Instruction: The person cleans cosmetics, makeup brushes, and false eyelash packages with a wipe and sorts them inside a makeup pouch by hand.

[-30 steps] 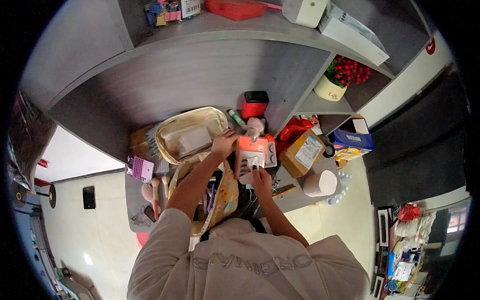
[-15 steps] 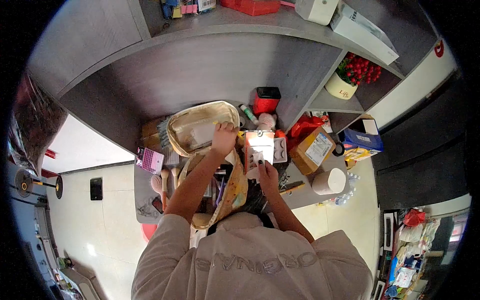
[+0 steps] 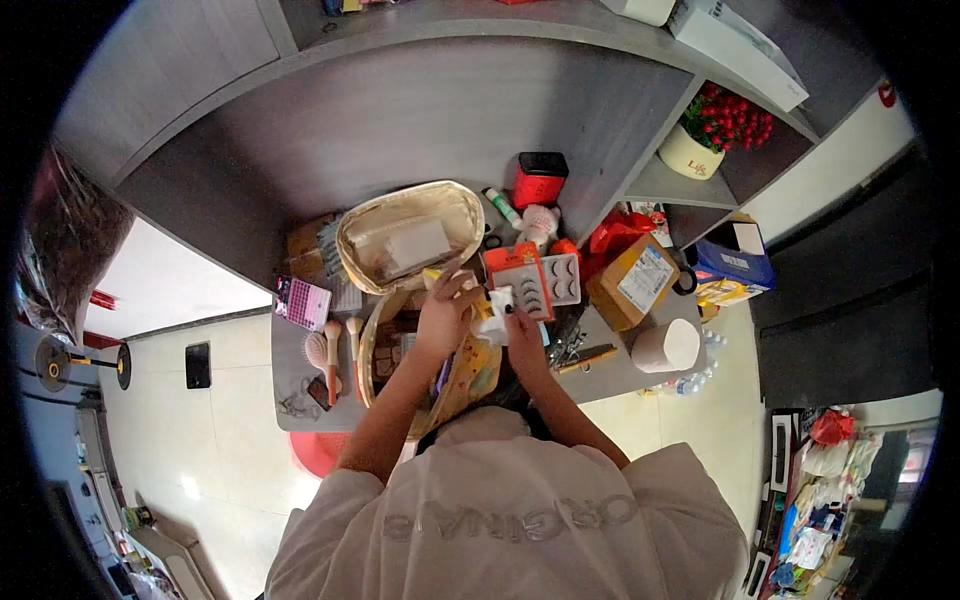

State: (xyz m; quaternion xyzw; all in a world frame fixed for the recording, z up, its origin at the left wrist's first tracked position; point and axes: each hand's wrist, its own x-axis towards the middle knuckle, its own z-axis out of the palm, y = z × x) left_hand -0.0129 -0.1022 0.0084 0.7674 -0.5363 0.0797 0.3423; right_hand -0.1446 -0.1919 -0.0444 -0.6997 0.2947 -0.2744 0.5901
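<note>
My left hand [image 3: 446, 312] is over the open makeup bag [image 3: 372, 345], fingers curled round a small yellow item [image 3: 432, 277] whose kind I cannot make out. Beside it, my right hand [image 3: 525, 338] pinches a crumpled white tissue [image 3: 494, 318]; dark nail polish shows on a finger. The tissue lies between the two hands, near the left fingertips. Just beyond the right hand are an orange-edged false-eyelash pack [image 3: 520, 282] and a white lash tray [image 3: 562, 278]. The bag's lid [image 3: 352, 250] is folded back, with a pale rectangular thing [image 3: 418, 245] inside.
Left of the bag lie a pink hairbrush [image 3: 316, 348], makeup brushes [image 3: 332, 345] and a pink palette [image 3: 304, 303]. A cardboard box [image 3: 632, 284], a white paper roll [image 3: 666, 346] and a red container with black lid [image 3: 540, 182] stand to the right and back.
My left hand has come down from the lid's edge toward my right hand, the yellow item with it. The tissue has moved off the lash pack, slightly left. The view has shifted a little.
</note>
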